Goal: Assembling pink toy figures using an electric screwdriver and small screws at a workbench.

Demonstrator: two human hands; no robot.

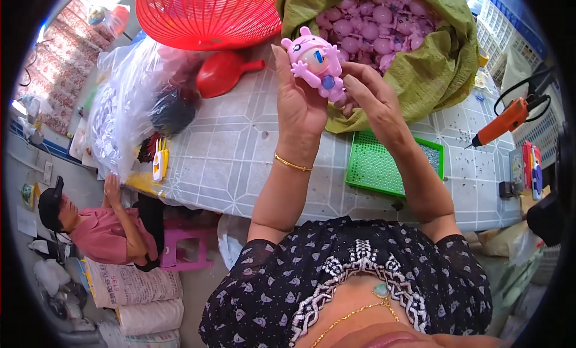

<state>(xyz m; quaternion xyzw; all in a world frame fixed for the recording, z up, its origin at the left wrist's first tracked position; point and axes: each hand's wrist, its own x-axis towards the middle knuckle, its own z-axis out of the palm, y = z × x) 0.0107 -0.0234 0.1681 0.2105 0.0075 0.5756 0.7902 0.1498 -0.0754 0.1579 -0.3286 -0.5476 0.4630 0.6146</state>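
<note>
A pink toy figure (312, 65) with small rounded ears and outstretched arms is held up over the table, near the open sack. My left hand (298, 105) supports it from the left and below, with the fingers wrapped behind it. At its lower right side, my right hand (373, 98) grips it with bent fingers; the fingertips are partly hidden. A blue piece shows on the toy's face and a blue round patch on its belly. Below my right wrist lies a green tray (371, 168) holding many small metal pieces.
An olive woven sack (433, 90) is full of pink toy parts (381, 27). Around the table stand a red basket (210, 18), a red scoop (221, 74), a plastic bag of white parts (114, 114) and an orange electric screwdriver (503, 125). Another person (105, 228) sits at left.
</note>
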